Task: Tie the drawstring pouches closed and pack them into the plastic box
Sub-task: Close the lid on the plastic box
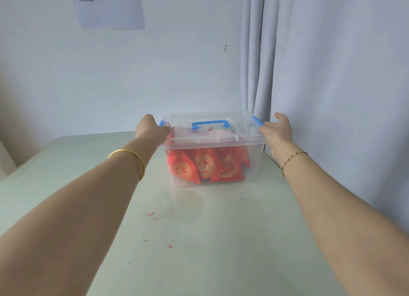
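Clear plastic box point(254, 163): stands between the two hands, well out at arm's reach, with its lid point(221, 118) on and the blue handle point(211, 124) lying flat on top.
Red pouches point(207, 165): several, printed in gold, packed side by side inside the box, below the level of both hands. Their necks are too blurred through the lid to judge the knots.
Left hand point(152, 130): set on the box's end at the blue left clip point(162, 123). Its fingers are hidden behind the knuckles, so I cannot tell whether it grips or only presses.
Right hand point(276, 132): relaxed and unclenched, thumb raised, fingertips touching the end of the box at the blue right clip point(257, 120).
Done, as I judge it: packing looks finished, since no pouch lies outside the box.
Left to do, likely: snapping both clips down, if they are not already seated.
Table point(221, 240): pale, glossy top. Small red scraps point(155, 216) lie nearer the person than the left hand.
Wrists: gold bangle point(132, 160) behind the left hand, thin bracelet point(292, 157) behind the right.
Room: plain pale wall point(155, 63) beyond both hands, a paper sheet point(108, 6) pinned high above the left hand, a grey curtain point(332, 63) above and beyond the right hand.
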Action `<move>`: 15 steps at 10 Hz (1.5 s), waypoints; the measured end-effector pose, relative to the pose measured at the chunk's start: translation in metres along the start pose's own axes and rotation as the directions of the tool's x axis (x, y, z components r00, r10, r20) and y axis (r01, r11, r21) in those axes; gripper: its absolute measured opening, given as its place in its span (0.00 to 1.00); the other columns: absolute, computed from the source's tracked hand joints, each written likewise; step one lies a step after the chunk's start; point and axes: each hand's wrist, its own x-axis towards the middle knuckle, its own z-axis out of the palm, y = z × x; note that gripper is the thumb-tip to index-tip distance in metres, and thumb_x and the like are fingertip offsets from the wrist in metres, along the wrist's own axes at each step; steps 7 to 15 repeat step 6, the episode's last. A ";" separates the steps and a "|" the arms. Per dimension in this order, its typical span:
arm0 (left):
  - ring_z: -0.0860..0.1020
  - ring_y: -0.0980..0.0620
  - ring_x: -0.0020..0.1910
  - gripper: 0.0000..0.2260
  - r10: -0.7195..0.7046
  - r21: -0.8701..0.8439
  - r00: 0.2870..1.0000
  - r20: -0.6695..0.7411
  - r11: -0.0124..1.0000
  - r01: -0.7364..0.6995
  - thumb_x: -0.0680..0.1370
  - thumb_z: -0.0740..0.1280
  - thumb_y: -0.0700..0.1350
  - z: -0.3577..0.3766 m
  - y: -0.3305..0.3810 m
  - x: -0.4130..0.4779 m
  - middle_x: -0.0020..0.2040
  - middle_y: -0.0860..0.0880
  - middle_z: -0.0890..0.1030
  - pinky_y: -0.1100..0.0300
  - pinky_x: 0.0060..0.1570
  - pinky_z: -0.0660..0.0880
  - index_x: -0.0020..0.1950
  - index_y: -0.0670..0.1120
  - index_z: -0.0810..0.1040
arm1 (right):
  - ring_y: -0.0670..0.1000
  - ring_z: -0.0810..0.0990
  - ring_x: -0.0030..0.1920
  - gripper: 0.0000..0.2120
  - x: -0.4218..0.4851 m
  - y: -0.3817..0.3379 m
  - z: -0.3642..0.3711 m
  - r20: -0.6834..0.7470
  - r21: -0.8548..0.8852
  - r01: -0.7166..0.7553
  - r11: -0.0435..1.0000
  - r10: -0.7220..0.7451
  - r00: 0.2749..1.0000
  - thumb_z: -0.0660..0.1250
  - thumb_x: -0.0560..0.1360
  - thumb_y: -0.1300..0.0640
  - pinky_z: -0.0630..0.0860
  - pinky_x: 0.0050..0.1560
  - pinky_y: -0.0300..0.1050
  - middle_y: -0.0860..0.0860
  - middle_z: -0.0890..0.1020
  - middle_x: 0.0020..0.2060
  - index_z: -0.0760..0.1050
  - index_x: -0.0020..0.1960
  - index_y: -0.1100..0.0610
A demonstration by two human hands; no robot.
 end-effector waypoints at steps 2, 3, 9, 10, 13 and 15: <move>0.67 0.45 0.48 0.21 -0.028 0.037 0.998 -0.063 0.999 0.031 0.78 0.62 0.44 -0.014 -0.012 0.012 0.56 0.43 0.70 0.53 0.49 0.70 0.69 0.39 0.63 | 0.49 0.71 0.47 0.31 -0.001 -0.004 0.029 0.059 0.008 0.008 1.000 -0.009 0.998 0.60 0.74 0.69 0.70 0.40 0.36 0.56 0.76 0.60 0.54 0.75 0.58; 0.70 0.43 0.51 0.21 -0.023 0.060 0.997 -0.070 0.998 0.027 0.79 0.61 0.44 -0.016 -0.014 0.016 0.58 0.42 0.71 0.52 0.50 0.71 0.69 0.39 0.63 | 0.48 0.70 0.48 0.30 0.001 -0.004 0.037 0.045 -0.014 0.022 1.000 -0.021 0.999 0.59 0.75 0.69 0.68 0.43 0.37 0.54 0.73 0.64 0.54 0.75 0.57; 0.70 0.42 0.59 0.25 0.000 -0.029 0.998 -0.064 1.000 -0.002 0.78 0.61 0.46 -0.028 -0.019 -0.003 0.65 0.42 0.69 0.51 0.51 0.72 0.73 0.42 0.58 | 0.51 0.69 0.66 0.28 -0.015 -0.009 0.026 0.042 -0.064 0.133 0.989 -0.131 0.990 0.57 0.78 0.60 0.62 0.53 0.34 0.54 0.70 0.68 0.53 0.75 0.58; 0.70 0.42 0.59 0.25 0.000 -0.029 0.998 -0.064 1.000 -0.002 0.78 0.61 0.46 -0.028 -0.019 -0.003 0.65 0.42 0.69 0.51 0.51 0.72 0.73 0.42 0.58 | 0.51 0.69 0.66 0.28 -0.015 -0.009 0.026 0.042 -0.064 0.133 0.989 -0.131 0.990 0.57 0.78 0.60 0.62 0.53 0.34 0.54 0.70 0.68 0.53 0.75 0.58; 0.70 0.42 0.59 0.25 0.000 -0.029 0.998 -0.064 1.000 -0.002 0.78 0.61 0.46 -0.028 -0.019 -0.003 0.65 0.42 0.69 0.51 0.51 0.72 0.73 0.42 0.58 | 0.51 0.69 0.66 0.28 -0.015 -0.009 0.026 0.042 -0.064 0.133 0.989 -0.131 0.990 0.57 0.78 0.60 0.62 0.53 0.34 0.54 0.70 0.68 0.53 0.75 0.58; 0.70 0.42 0.59 0.25 0.000 -0.029 0.998 -0.064 1.000 -0.002 0.78 0.61 0.46 -0.028 -0.019 -0.003 0.65 0.42 0.69 0.51 0.51 0.72 0.73 0.42 0.58 | 0.51 0.69 0.66 0.28 -0.015 -0.009 0.026 0.042 -0.064 0.133 0.989 -0.131 0.990 0.57 0.78 0.60 0.62 0.53 0.34 0.54 0.70 0.68 0.53 0.75 0.58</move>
